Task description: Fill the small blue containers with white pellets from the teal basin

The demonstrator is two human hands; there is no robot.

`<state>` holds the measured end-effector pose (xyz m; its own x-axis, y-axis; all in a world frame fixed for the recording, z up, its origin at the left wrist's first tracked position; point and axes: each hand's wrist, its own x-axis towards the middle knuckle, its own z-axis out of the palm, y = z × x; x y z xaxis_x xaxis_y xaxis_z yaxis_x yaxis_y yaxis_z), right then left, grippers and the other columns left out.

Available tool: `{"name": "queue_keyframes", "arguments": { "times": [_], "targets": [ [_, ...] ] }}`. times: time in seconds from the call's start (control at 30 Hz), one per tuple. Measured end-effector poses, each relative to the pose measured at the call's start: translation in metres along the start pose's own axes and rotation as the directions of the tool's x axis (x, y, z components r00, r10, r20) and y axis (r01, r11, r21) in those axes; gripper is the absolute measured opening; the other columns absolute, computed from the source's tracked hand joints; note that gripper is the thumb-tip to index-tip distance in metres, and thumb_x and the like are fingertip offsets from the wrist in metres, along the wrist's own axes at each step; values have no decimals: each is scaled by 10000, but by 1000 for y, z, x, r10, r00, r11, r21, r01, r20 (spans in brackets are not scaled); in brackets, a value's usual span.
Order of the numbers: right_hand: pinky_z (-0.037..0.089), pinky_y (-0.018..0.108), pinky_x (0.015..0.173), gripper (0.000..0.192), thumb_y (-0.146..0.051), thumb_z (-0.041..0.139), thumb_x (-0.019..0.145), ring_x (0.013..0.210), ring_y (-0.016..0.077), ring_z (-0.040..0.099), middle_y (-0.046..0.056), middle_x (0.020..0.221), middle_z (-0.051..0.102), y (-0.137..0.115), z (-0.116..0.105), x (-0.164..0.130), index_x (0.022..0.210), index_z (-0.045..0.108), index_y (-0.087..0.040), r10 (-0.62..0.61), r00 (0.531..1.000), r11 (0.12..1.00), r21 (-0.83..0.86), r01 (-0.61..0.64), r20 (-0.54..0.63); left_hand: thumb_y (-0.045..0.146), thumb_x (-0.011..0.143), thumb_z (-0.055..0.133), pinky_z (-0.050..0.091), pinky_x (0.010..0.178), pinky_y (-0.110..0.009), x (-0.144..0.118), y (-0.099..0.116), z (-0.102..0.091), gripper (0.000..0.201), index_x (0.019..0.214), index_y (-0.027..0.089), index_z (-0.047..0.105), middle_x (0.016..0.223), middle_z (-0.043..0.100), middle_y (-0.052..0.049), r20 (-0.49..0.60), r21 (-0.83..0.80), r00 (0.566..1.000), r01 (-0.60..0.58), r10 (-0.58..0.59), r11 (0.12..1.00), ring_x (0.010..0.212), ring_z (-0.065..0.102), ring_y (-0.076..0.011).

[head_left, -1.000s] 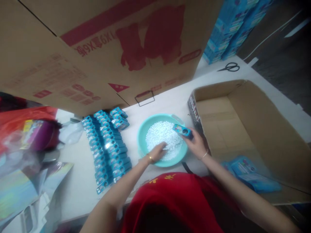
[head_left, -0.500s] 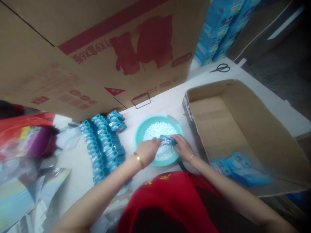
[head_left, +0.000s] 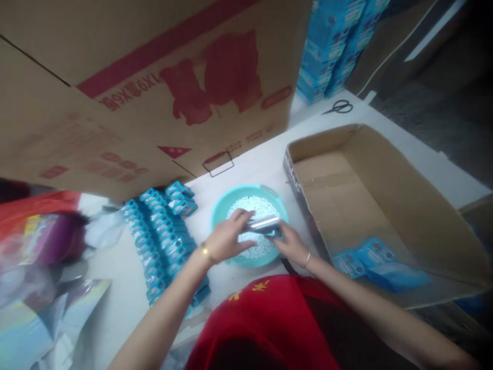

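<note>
While rows of small boxes (head_left: 168,232) stand left of centre, one box (head_left: 265,224) is over the bowl (head_left: 220,207), lower centre: right hand (head_left: 291,245) grasping it, left hand (head_left: 226,240) beside it, fingers parted. Many pellets (head_left: 257,204) are left.

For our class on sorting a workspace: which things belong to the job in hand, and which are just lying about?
Seem to belong:
box in the right hand
bowl
white pellets
rows of blue boxes

Seem just lying about:
scissors
purple item
red sheet
</note>
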<state>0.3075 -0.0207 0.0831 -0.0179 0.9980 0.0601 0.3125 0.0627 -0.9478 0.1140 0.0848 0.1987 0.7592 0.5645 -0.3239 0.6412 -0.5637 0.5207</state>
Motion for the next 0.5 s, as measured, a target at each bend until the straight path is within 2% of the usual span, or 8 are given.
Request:
{"name": "queue_keyframes", "arguments": {
  "times": [0.1, 0.17, 0.27, 0.33, 0.4, 0.43, 0.47, 0.5],
  "targets": [
    [459, 429, 974, 395, -307, 569, 852, 1119, 246, 561, 84, 1182, 594, -12, -1, 0, 1236, 503, -242, 5, 997, 1000, -25, -3, 75, 360, 845, 548, 470, 779, -276, 7, -9, 25, 385, 1189, 213, 460, 1133, 538, -75, 48, -77, 997, -61, 65, 995, 913, 586, -187],
    [438, 444, 1001, 507, -361, 602, 829, 1172, 257, 523, 105, 1244, 550, -9, -17, 1, 1298, 452, -241, 46, 999, 995, -89, -44, 16, 334, 874, 497, 466, 761, -266, 6, -18, 30, 253, 1100, 220, 498, 1028, 560, -49, 28, -92, 999, -43, 45, 995, 850, 584, -168],
    [504, 429, 896, 555, -443, 550, 845, 1021, 239, 588, 115, 1118, 580, 12, -77, -1, 1328, 399, -216, 149, 943, 960, -186, -210, -298, 331, 873, 492, 462, 771, -267, -6, -46, 20, 224, 1076, 234, 492, 1018, 552, -36, -153, -65, 984, 77, -86, 995, 862, 570, -167],
    [515, 440, 838, 483, -475, 494, 863, 886, 236, 606, 103, 965, 608, 30, -133, -7, 1254, 477, -191, 186, 880, 876, -332, -350, -437, 349, 866, 499, 454, 767, -267, -17, -76, 10, 222, 1057, 236, 491, 995, 545, -31, -310, -7, 930, 206, -198, 979, 877, 550, -175],
    [466, 519, 878, 496, -547, 529, 812, 946, 301, 585, 148, 962, 617, 47, -187, -20, 1121, 587, -163, 231, 842, 649, -567, -507, -488, 393, 872, 474, 439, 778, -263, -28, -108, 3, 237, 1051, 238, 474, 980, 524, -17, -426, 49, 855, 348, -296, 936, 904, 525, -178],
    [443, 566, 877, 550, -588, 535, 783, 978, 345, 575, 180, 967, 622, 55, -209, -29, 1095, 604, -140, 298, 785, 487, -620, -615, -543, 416, 874, 457, 430, 773, -255, -33, -125, 1, 245, 1042, 237, 467, 967, 512, -8, -454, 69, 820, 422, -348, 904, 905, 515, -176],
    [429, 603, 859, 620, -634, 560, 733, 1001, 388, 566, 216, 984, 622, 63, -226, -38, 1069, 620, -116, 406, 699, 312, -630, -711, -588, 434, 872, 449, 420, 754, -241, -38, -141, 1, 255, 1026, 232, 465, 952, 504, -1, -456, 83, 790, 496, -409, 865, 891, 509, -172],
    [418, 630, 839, 672, -673, 590, 676, 1010, 422, 560, 244, 988, 623, 72, -238, -48, 1028, 638, -102, 523, 584, 138, -614, -777, -621, 450, 863, 452, 407, 721, -223, -41, -157, 2, 267, 1004, 224, 469, 933, 501, 3, -437, 94, 764, 564, -475, 820, 863, 507, -167]
  ]
}}
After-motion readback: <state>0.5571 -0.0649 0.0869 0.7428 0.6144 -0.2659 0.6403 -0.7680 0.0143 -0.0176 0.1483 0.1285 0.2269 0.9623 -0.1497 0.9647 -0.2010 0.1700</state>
